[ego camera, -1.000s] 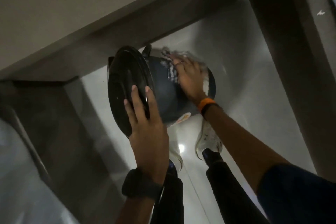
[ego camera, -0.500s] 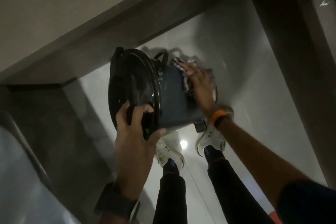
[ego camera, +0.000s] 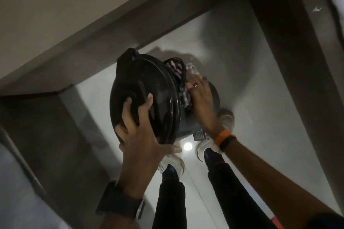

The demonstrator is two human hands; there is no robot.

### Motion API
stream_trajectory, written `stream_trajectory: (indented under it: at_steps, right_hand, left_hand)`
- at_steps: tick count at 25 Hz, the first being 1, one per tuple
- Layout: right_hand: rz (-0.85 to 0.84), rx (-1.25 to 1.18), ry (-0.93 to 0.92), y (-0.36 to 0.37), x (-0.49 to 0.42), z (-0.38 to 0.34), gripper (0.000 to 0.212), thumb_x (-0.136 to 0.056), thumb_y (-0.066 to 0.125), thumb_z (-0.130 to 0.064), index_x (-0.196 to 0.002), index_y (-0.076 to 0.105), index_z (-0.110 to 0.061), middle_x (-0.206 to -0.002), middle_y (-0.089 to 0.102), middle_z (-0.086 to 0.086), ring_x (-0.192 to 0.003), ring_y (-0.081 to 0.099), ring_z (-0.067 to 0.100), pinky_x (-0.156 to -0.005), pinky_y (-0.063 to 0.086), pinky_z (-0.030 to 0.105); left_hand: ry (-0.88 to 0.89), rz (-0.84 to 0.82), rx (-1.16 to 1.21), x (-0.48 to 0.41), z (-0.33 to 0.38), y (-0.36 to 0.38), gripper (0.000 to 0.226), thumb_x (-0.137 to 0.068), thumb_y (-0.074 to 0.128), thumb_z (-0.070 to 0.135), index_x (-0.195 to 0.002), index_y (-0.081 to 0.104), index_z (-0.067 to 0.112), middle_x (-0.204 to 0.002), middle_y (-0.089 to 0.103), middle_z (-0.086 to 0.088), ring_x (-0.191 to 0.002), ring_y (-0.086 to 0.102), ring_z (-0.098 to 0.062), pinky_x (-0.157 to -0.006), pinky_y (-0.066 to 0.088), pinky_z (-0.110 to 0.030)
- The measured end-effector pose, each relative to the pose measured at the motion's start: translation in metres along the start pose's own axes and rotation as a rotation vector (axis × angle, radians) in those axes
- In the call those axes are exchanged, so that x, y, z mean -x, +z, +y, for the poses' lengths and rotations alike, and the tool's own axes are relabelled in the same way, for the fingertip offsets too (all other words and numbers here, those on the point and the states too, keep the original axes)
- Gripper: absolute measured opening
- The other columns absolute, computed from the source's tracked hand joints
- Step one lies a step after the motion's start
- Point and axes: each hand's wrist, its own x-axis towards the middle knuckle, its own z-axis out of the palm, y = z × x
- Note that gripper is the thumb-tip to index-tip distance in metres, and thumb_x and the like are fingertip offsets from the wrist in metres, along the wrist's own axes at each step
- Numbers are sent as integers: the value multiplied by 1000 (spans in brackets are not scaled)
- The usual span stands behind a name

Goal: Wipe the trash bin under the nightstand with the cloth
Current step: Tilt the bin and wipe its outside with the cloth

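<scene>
The trash bin [ego camera: 158, 87] is round and dark, with a glossy black lid, and it is tipped on its side above the floor. My left hand [ego camera: 141, 132] grips the lid's lower rim, fingers curled over its face. My right hand [ego camera: 202, 102] presses a patterned dark-and-white cloth [ego camera: 181, 78] flat against the bin's grey side wall, just behind the lid. A thin black handle arches over the cloth. Most of the bin's far side is hidden.
The grey nightstand [ego camera: 55, 24] overhangs at the upper left, its side panel dropping at the left. Another dark panel [ego camera: 290, 61] runs down the right. My legs and white shoes [ego camera: 173, 161] stand on the glossy pale floor [ego camera: 242, 80] below the bin.
My left hand has gone from flat on the lid to gripping its lower rim. The right hand and cloth slid along the bin wall toward the lid. The bin turned slightly.
</scene>
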Motion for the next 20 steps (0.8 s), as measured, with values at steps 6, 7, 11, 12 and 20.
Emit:
stream_trajectory:
  at_steps: [6,7,11,12,20]
  right_hand:
    - [32,176,45,-14,-12,54,46,-109,28,-43,-153,41,-40,-169,34,-9,-160,25,16,-135,11,46]
    - [54,160,208,-22,-26,63,44,-111,32,-39,-151,47,-32,-167,39,-3,-158,31,21,-133,17,48]
    - [50,5,259,-23,-18,51,38,-113,33,-31,-145,50,-41,-166,39,-12,-158,28,11,-133,18,42]
    - [20,-38,145,-15,0,40,38,-113,31,-34,-142,43,-56,-164,33,-29,-157,20,-4,-132,14,36]
    - [-157,257,37,6,-27,12,43,-111,33,-32,-153,41,-37,-168,34,-11,-160,20,15,-129,7,43]
  left_hand:
    - [-20,-7,360,-5,-12,7,135,-34,96,44,-145,28,6,-134,26,28,-116,29,34,-93,29,10]
    - [-20,24,387,-6,-13,7,126,-40,98,35,-142,31,5,-129,30,24,-110,30,37,-83,34,11]
    - [-105,40,280,-20,0,2,133,-49,100,33,-151,15,40,-160,13,1,-149,19,-30,-116,36,-47]
    - [-121,-15,265,-20,3,0,139,-50,100,37,-151,5,53,-163,3,6,-151,11,-35,-116,31,-55]
    - [-110,20,239,-9,-18,6,140,-61,95,16,-153,-2,57,-169,-13,11,-158,-8,-26,-119,19,-73]
